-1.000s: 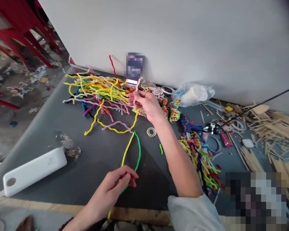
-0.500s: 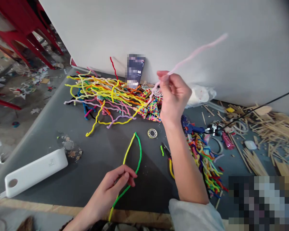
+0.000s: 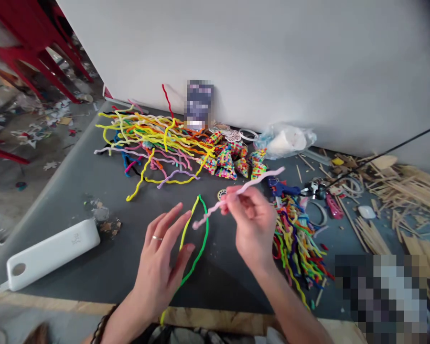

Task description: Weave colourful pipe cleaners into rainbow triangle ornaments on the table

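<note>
pinching the pink pipe cleaner [image 3: 236, 193] mid-frame, right hand [image 3: 252, 227] grips tight. left hand [image 3: 161, 265] spread over the yellow-green loop [image 3: 200, 229]; best steady it.

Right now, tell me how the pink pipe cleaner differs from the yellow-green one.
The pink pipe cleaner is pinched in the right hand, off the table; the yellow-green pipe cleaner lies on the table by the open left hand. The pink is one wavy strand; the yellow-green forms a leaf-shaped loop. Both are fuzzy.
</note>
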A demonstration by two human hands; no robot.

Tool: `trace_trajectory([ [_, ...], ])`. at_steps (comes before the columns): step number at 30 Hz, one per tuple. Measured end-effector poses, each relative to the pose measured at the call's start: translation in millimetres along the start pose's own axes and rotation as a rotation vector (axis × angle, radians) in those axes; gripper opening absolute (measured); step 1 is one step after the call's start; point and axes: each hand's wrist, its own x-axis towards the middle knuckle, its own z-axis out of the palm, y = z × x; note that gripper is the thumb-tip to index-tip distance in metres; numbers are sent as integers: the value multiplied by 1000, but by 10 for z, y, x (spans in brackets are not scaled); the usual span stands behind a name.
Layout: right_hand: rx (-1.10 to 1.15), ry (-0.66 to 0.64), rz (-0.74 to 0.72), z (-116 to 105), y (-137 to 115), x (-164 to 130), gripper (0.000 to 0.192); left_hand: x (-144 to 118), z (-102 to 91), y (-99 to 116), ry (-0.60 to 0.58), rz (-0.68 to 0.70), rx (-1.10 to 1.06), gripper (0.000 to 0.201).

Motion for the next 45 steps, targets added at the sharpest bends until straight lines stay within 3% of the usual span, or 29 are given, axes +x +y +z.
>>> trace_trajectory([
  [3, -25, -26, 139, -19, 54, -352, 11, 2, 90, 45, 21, 99, 84, 56],
  [8, -117, -155, 248, -26, 177, -688, 14, 1, 165, 115, -129, -10, -90, 43],
  [11, -37, -55, 217, -143, 279, -730, 16, -24, 133, 95, -193, -51, -128, 39],
  [15, -58, 15, 112, -456, 359, -711, 9, -92, 50, 0, -230, -16, -83, 39],
  [19, -271, -164, -54, -642, 321, -765, 18, -87, -70, -74, -180, -42, -26, 31],
  [24, -591, -204, -354, -541, 279, -867, 45, -27, -123, -89, -125, 49, 83, 31],
  [28, -605, -282, -437, -403, 333, -933, 42, -61, 33, -63, -178, 209, 47, 42],
  [31, -621, -257, -551, -346, 379, -978, 34, -100, 147, -39, -249, 143, -98, 39],
  [33, -626, -242, -578, -344, 390, -994, 31, -107, 167, -27, -226, 94, -148, 39],
  [39, -540, -252, -414, -406, 381, -1035, 24, -83, 99, 3, -149, 134, -122, 17],
  [45, -122, -199, 127, -336, 423, -1147, 3, -138, 165, -25, -93, 223, -77, 20],
])
